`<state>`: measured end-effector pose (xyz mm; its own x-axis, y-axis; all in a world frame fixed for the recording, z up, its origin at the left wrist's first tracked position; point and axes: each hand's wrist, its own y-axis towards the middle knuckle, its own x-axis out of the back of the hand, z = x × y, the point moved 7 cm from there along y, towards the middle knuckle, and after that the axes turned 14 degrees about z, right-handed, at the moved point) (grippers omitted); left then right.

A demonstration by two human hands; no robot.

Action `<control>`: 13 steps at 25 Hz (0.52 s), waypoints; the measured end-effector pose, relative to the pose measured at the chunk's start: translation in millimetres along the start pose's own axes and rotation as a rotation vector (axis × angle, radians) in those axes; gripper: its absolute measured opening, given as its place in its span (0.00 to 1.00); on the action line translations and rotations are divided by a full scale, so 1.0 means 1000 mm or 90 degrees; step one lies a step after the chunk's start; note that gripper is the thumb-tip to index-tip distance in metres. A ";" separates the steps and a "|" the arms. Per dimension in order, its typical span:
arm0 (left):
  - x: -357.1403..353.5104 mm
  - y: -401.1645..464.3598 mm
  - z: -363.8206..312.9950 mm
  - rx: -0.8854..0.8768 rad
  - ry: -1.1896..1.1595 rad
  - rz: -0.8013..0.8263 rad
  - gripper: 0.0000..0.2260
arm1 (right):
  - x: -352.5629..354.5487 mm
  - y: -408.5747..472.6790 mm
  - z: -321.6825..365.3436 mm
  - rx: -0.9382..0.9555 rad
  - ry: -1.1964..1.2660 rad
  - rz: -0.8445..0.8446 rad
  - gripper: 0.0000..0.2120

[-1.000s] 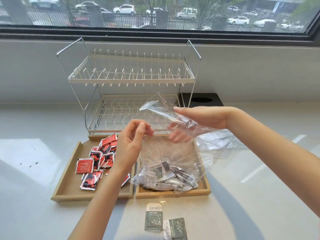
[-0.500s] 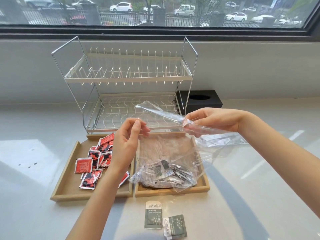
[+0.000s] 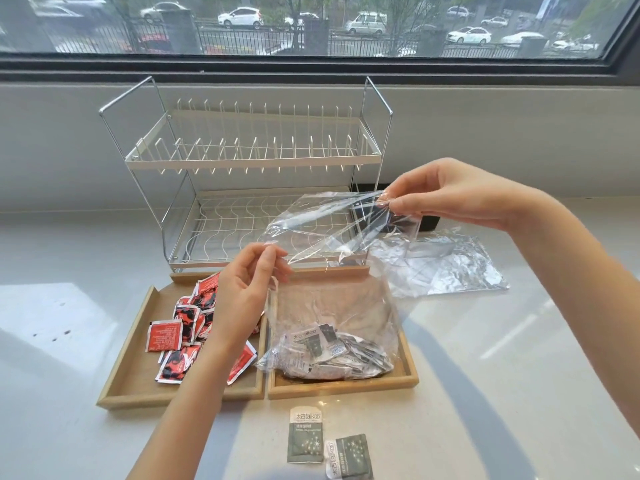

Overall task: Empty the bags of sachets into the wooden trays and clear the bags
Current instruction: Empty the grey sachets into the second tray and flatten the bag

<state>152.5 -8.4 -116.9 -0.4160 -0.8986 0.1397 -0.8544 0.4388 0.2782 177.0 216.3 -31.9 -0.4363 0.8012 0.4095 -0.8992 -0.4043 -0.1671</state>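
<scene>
White worktop under a street-facing window, wire dish rack at the back, and we're mid-job. Left tray holds loose red sachets; right tray has the clear bag standing in it, grey sachets heaped at its bottom. Both hands are on the bag's mouth: left hand pinches the near lip between thumb and fingers, right hand pinches the far lip, up high, stretching the opening wide. An empty bag lies flat beyond the right tray. Two stray grey packets sit in front of the trays.

That film looks thin, floppy and slick, so it'll likely crumple wherever it's squeezed. The load seems light but loose, ready to slide. Best hold, I'd say: grab the bottom corners and upend it over the right tray, not the mouth, or the sachets stay put.
</scene>
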 end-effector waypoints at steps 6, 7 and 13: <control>0.009 -0.001 0.004 0.009 -0.023 -0.016 0.09 | -0.007 0.010 -0.012 -0.005 0.131 0.059 0.17; 0.010 -0.001 0.004 0.008 -0.028 -0.022 0.09 | -0.011 0.013 -0.025 -0.050 0.159 0.078 0.22; 0.011 -0.003 0.005 0.011 -0.031 -0.031 0.09 | -0.030 0.001 -0.071 -0.213 0.222 0.192 0.31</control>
<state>149.4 -19.5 -120.6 -0.3888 -0.9179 0.0793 -0.8790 0.3954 0.2666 186.7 223.4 -107.8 -0.6092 0.7929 -0.0116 -0.6695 -0.5220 -0.5285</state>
